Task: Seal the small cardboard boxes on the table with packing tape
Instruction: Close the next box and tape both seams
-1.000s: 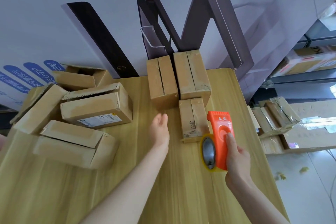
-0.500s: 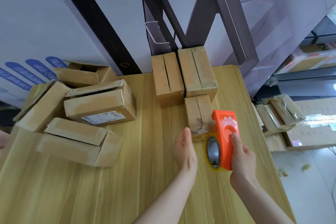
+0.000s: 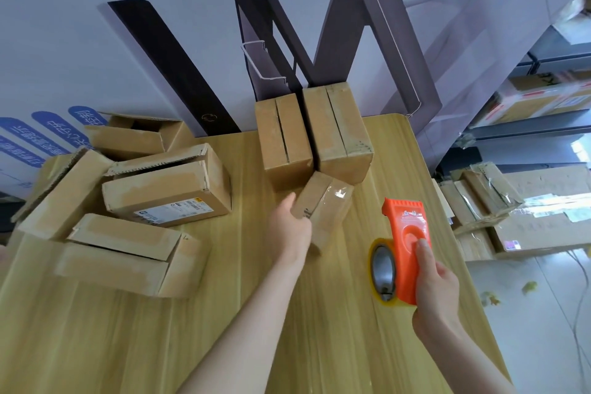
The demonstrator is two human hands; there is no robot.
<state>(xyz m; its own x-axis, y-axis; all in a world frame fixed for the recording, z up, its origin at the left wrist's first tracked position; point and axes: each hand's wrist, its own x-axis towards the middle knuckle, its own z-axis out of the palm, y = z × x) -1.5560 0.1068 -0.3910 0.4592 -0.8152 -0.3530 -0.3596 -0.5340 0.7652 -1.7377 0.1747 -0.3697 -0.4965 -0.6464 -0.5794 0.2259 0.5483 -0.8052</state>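
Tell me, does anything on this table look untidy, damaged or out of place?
Yes. The boxes on the left lie in a loose heap at odd angles, some flaps gaping, with pale scuffed patches on the cardboard. The small box is tilted, but the left hand grips it. The two back boxes stand straight.

Left grip point(image 3: 292, 227): fingertips hidden behind small box point(image 3: 323, 205), which is blurred. Right grip point(image 3: 435, 285) covers dispenser point(image 3: 406, 233) base. Label point(image 3: 169, 209) at 9 o'clock unreadable. Shelf cartons point(image 3: 543, 102) at 2 o'clock blurred, cut off.
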